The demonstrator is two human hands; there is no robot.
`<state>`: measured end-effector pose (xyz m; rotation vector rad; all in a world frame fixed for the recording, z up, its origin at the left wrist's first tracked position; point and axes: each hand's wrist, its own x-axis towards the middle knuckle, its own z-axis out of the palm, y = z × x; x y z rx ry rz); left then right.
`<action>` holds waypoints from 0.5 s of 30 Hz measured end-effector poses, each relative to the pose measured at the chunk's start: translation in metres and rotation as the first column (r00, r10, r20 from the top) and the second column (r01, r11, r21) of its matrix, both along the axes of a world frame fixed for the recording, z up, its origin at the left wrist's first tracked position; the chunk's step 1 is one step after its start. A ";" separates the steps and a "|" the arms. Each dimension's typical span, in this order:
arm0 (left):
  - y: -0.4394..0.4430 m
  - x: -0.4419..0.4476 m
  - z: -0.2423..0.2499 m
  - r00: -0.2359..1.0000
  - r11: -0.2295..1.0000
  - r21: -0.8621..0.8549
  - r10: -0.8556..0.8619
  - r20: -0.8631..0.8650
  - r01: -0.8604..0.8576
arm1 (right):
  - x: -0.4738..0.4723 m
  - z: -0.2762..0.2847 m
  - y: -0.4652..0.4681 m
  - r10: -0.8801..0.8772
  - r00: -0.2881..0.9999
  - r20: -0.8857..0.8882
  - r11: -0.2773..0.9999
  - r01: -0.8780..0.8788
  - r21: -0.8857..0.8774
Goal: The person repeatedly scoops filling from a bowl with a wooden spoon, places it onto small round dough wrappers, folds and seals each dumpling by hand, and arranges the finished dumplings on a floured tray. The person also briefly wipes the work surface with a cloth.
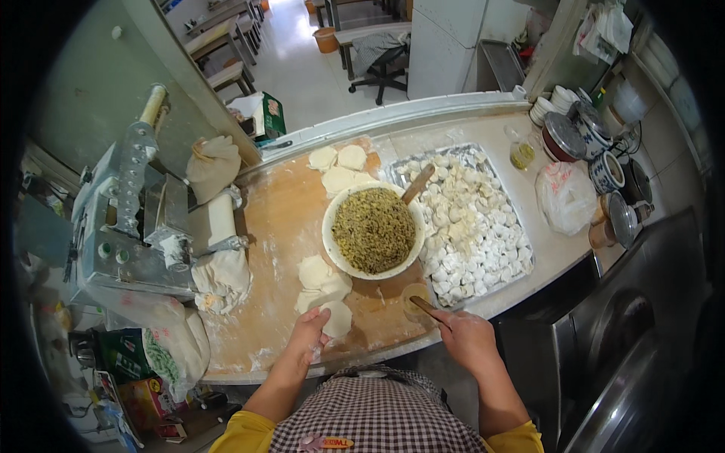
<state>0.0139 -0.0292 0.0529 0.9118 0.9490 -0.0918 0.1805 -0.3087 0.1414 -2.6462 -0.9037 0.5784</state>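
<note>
My left hand [310, 333] pinches a round dough wrapper [337, 318] by its left edge, just in front of a stack of wrappers [323, 282] on the floured wooden board [277, 215]. My right hand [465, 336] grips a wooden stick or spatula [426, 307], whose far end is over a small clear bowl [412, 295]. Beyond my hands stands a white bowl of chopped filling [374, 231] with a wooden handle [418, 184] leaning out at its right. More wrappers [343, 170] lie behind that bowl. Right of it, a metal tray [528, 261] holds many floured dumplings [476, 232].
A metal dough machine [130, 249] and cloth bundles [222, 280] line the left side. Lidded pots [564, 137], jars and a plastic bag [566, 197] stand at the right. The counter's raised ledge [396, 118] runs along the back.
</note>
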 end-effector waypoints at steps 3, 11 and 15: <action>-0.010 0.011 0.000 0.997 0.993 -0.098 0.072 0.035 -0.069 | -0.002 -0.016 0.006 0.016 0.999 0.041 0.999 -0.014 -0.052; -0.014 0.032 0.004 0.957 0.928 -0.337 0.229 0.178 -0.159 | -0.007 -0.018 0.002 -0.034 0.998 0.048 0.996 0.038 -0.075; -0.013 0.033 0.007 0.937 0.883 -0.450 0.260 0.232 -0.134 | -0.006 -0.009 0.000 0.116 0.993 -0.036 0.866 -0.084 0.493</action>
